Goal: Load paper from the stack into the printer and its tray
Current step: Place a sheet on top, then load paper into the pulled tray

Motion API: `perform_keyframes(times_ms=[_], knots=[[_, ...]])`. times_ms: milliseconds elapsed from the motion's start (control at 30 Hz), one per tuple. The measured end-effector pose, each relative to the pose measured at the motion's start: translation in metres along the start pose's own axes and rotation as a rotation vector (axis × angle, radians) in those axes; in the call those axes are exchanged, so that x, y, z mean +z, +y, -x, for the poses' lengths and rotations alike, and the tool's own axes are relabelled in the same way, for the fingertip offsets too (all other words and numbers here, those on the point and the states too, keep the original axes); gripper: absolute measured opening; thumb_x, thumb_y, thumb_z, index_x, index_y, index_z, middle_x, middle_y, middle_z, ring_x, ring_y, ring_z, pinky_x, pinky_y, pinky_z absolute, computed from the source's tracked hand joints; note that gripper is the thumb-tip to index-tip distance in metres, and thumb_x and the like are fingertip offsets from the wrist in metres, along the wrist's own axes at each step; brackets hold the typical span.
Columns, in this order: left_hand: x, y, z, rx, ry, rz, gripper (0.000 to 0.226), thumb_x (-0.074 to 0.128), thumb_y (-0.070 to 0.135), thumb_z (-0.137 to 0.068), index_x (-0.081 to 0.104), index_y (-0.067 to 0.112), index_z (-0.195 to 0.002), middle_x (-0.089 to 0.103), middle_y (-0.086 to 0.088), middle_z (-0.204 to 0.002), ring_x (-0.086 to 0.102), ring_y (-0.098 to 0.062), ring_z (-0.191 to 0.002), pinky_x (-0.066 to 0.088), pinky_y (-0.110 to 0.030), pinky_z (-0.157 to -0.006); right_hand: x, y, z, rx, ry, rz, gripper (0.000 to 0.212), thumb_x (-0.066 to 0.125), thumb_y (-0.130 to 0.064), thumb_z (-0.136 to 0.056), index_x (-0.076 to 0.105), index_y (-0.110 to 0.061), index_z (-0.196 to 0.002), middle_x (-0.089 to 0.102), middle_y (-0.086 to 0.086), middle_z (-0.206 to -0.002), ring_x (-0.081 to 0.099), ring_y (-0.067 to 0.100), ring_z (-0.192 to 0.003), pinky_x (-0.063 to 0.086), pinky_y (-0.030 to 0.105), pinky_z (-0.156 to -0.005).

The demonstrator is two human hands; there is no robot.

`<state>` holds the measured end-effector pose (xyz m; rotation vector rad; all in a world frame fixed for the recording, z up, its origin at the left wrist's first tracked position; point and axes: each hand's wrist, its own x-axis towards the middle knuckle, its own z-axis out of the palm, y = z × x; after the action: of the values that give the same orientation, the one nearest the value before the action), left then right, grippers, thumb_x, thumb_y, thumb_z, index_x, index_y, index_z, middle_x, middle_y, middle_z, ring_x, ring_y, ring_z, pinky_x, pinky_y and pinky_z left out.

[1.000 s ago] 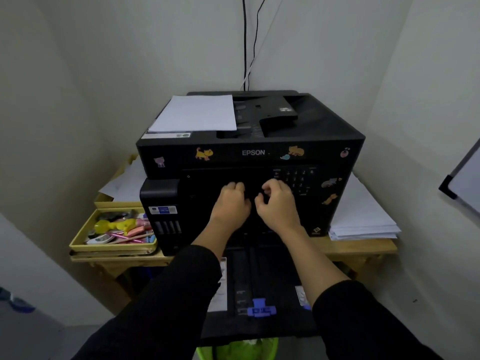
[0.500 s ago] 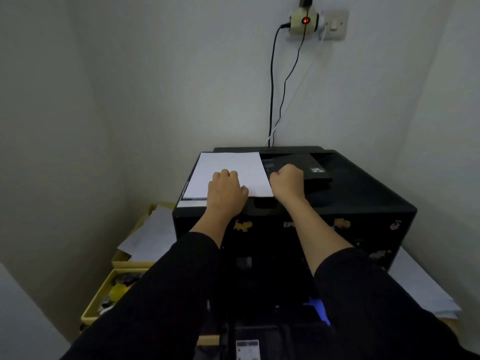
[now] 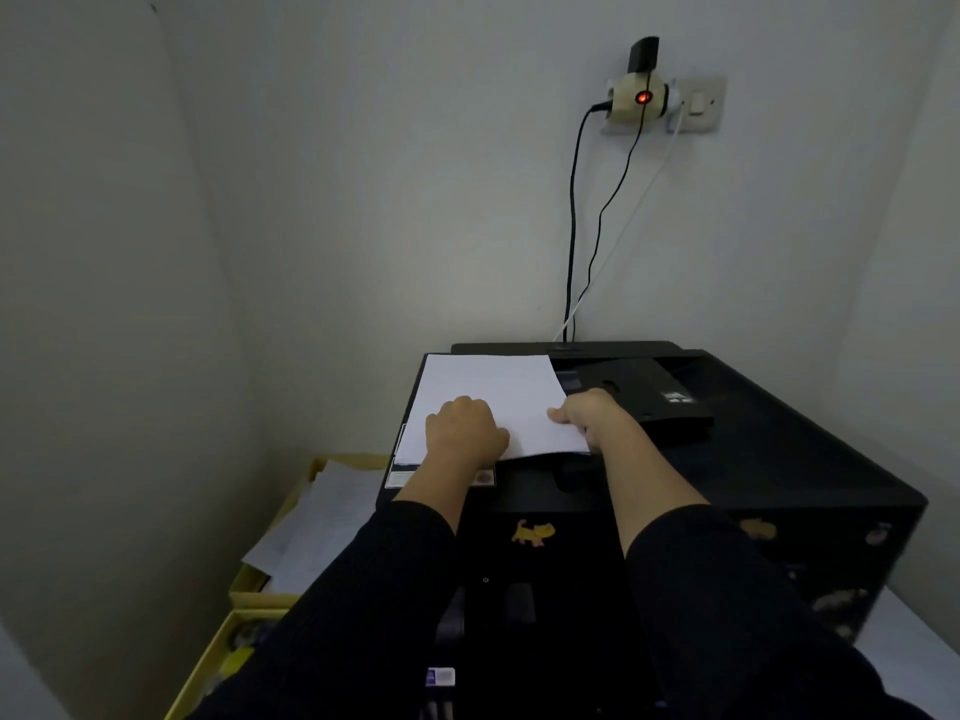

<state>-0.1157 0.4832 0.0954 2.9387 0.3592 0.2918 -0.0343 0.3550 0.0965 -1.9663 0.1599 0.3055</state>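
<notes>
A stack of white paper [image 3: 493, 387] lies on the left half of the black printer's [image 3: 779, 459] top. My left hand [image 3: 465, 431] rests on the stack's near left part, fingers curled onto the sheets. My right hand [image 3: 589, 415] grips the stack's near right edge, which is lifted slightly off the lid. To the right of the paper sits the black document feeder cover [image 3: 639, 394]. The printer's front and its pulled-out tray are mostly hidden behind my dark sleeves.
Yellow trays [image 3: 249, 595] with loose sheets [image 3: 322, 527] stand left of the printer, close to the left wall. More white paper [image 3: 914, 652] lies at the printer's right. Cables [image 3: 574, 226] run up the back wall to a socket adapter [image 3: 641, 98].
My hands left the printer's front panel and rose to the paper on top. Since half a second ago the right hand has taken hold of the stack's right edge; the view tilted upward.
</notes>
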Motion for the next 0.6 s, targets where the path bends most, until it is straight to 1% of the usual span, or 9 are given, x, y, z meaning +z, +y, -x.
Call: perform_keyframes(times_ms=[133,200,267,300,367,433,467,533,600], knots=[[-0.004,-0.002,-0.009,-0.032,-0.051,0.055,0.015,0.047,0.02,-0.088,0.055,0.007,-0.09,0.058,-0.01,-0.102,0.055,-0.026,-0.09,0.041,-0.03,-0.074,-0.001,-0.002,0.003,-0.062,0.059,-0.001,0.041,0.06,0.0,-0.088,0.047,0.01,-0.125,0.056,0.023,-0.128,0.056,0.036,-0.116,0.048,0.041,-0.095],[-0.005,-0.003,-0.015,-0.091,-0.046,0.133,0.028,0.047,0.024,-0.089,0.057,0.004,-0.106,0.057,-0.013,-0.119,0.055,-0.029,-0.105,0.046,-0.035,-0.085,-0.004,-0.003,0.005,-0.113,0.122,-0.048,0.033,0.057,0.005,-0.088,0.051,0.013,-0.12,0.057,0.025,-0.125,0.058,0.038,-0.111,0.049,0.039,-0.087],[-0.005,-0.005,-0.022,-0.191,0.009,0.218,0.044,0.047,0.032,-0.089,0.051,0.004,-0.123,0.048,-0.014,-0.132,0.045,-0.033,-0.123,0.041,-0.041,-0.101,-0.013,-0.005,0.009,-0.139,0.168,-0.114,0.027,0.056,0.007,-0.088,0.055,0.016,-0.114,0.059,0.025,-0.122,0.06,0.036,-0.104,0.047,0.034,-0.079],[-0.007,-0.006,-0.025,-0.259,0.046,0.286,0.05,0.049,0.035,-0.086,0.048,0.004,-0.125,0.046,-0.015,-0.134,0.043,-0.034,-0.125,0.039,-0.044,-0.104,-0.019,-0.006,0.009,-0.147,0.181,-0.15,0.026,0.056,0.007,-0.088,0.056,0.017,-0.112,0.06,0.026,-0.121,0.06,0.034,-0.099,0.047,0.033,-0.077],[-0.011,-0.007,-0.033,-0.405,0.111,0.482,0.063,0.053,0.043,-0.072,0.052,0.005,-0.122,0.054,-0.014,-0.129,0.05,-0.035,-0.118,0.043,-0.047,-0.101,-0.032,-0.006,0.008,-0.157,0.193,-0.2,0.025,0.059,0.006,-0.087,0.058,0.018,-0.109,0.062,0.026,-0.12,0.058,0.029,-0.092,0.049,0.035,-0.079],[-0.019,-0.008,-0.039,-0.468,0.105,0.747,0.072,0.058,0.048,-0.065,0.055,0.005,-0.123,0.058,-0.012,-0.127,0.055,-0.035,-0.115,0.046,-0.044,-0.099,-0.044,-0.006,0.007,-0.16,0.18,-0.224,0.025,0.061,0.004,-0.087,0.059,0.016,-0.109,0.063,0.024,-0.119,0.055,0.025,-0.09,0.047,0.033,-0.079],[-0.024,-0.008,-0.041,-0.468,0.066,0.899,0.071,0.063,0.046,-0.069,0.054,0.003,-0.126,0.057,-0.011,-0.129,0.055,-0.034,-0.116,0.046,-0.04,-0.1,-0.049,-0.006,0.008,-0.157,0.172,-0.234,0.026,0.062,0.002,-0.087,0.06,0.014,-0.11,0.063,0.022,-0.12,0.055,0.025,-0.091,0.046,0.033,-0.08],[-0.031,-0.009,-0.045,-0.417,-0.019,1.101,0.055,0.066,0.028,-0.082,0.054,-0.002,-0.127,0.057,-0.015,-0.13,0.056,-0.035,-0.119,0.046,-0.037,-0.096,-0.057,-0.005,0.008,-0.161,0.156,-0.249,0.028,0.062,-0.001,-0.088,0.059,0.012,-0.113,0.063,0.02,-0.121,0.057,0.027,-0.096,0.048,0.036,-0.085],[-0.033,-0.008,-0.047,-0.366,0.004,1.094,0.044,0.064,0.016,-0.086,0.056,-0.004,-0.124,0.06,-0.021,-0.127,0.058,-0.035,-0.118,0.049,-0.037,-0.093,-0.06,-0.005,0.011,-0.204,0.145,-0.236,0.028,0.059,-0.002,-0.09,0.059,0.009,-0.115,0.063,0.02,-0.121,0.058,0.028,-0.097,0.049,0.038,-0.087]])
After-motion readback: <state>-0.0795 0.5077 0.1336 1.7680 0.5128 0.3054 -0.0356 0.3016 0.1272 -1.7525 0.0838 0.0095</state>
